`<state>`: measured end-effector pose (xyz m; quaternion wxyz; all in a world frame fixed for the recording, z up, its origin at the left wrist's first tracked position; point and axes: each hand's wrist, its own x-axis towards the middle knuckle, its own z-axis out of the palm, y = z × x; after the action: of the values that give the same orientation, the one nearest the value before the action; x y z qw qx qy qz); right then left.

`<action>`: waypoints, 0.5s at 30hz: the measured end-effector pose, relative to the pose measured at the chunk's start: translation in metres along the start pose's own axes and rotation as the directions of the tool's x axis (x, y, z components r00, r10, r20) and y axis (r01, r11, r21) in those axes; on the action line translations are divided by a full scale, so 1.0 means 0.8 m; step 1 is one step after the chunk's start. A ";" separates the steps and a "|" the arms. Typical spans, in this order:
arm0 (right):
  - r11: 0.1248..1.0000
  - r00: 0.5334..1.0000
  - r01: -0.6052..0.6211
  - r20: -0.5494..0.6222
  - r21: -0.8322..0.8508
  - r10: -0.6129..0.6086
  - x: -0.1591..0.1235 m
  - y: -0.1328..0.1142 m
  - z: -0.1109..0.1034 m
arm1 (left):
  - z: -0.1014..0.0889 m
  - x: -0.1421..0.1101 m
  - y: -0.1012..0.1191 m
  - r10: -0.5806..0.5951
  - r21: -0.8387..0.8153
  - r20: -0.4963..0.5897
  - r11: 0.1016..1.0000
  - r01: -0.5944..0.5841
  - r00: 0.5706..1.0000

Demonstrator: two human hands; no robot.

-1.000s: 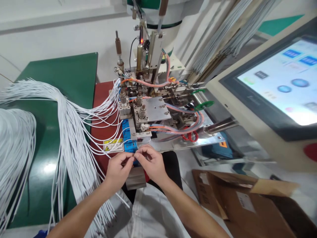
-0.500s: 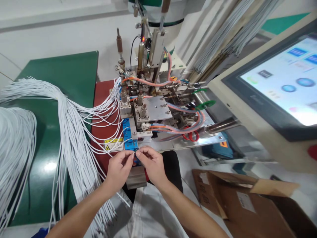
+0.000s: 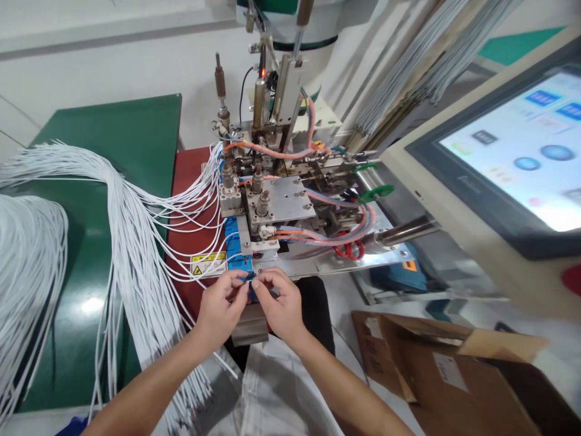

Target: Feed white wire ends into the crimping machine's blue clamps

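Note:
My left hand [image 3: 221, 306] and my right hand [image 3: 280, 301] meet in front of the machine's blue fixture block [image 3: 233, 248], fingertips pinched together on the end of a thin white wire [image 3: 247, 279]. Both hands hover over a small grey metal plate [image 3: 251, 327] at the machine's front edge. A large fan of white wires [image 3: 131, 242] runs from the green table on the left toward the fixture. The metal machine [image 3: 281, 200] with pneumatic cylinders and orange and blue hoses stands just beyond my hands.
A touchscreen panel [image 3: 512, 151] in a beige housing stands on the right. An open cardboard box [image 3: 445, 369] sits lower right. A second heap of white wires [image 3: 27, 272] lies at far left on the green table [image 3: 113, 139]. A yellow warning label [image 3: 207, 264] is on the red base.
Both hands have shifted slightly up toward the blue fixture block, still pinched together on the wire end. The view has barely moved.

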<state>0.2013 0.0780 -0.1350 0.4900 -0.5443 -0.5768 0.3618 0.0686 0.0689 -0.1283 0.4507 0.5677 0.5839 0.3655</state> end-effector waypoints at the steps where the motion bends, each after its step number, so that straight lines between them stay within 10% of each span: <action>1: 1.000 1.000 -0.008 0.007 0.008 0.008 0.002 0.002 -0.002 | -0.003 0.001 0.000 0.008 0.046 0.005 0.999 -0.008 1.000; 7: 0.992 0.992 -0.095 0.085 0.079 0.088 0.010 0.025 -0.009 | -0.030 0.008 0.001 0.174 0.446 0.168 0.865 -0.232 0.970; 15: 0.999 0.995 0.003 0.097 -0.042 0.001 0.005 0.039 -0.005 | -0.033 0.015 -0.006 0.260 0.505 0.163 0.807 -0.307 0.952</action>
<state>0.2139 0.0863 -0.1630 0.4501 -0.5361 -0.6076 0.3754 0.0430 0.0823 -0.1258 0.2439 0.7648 0.5499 0.2306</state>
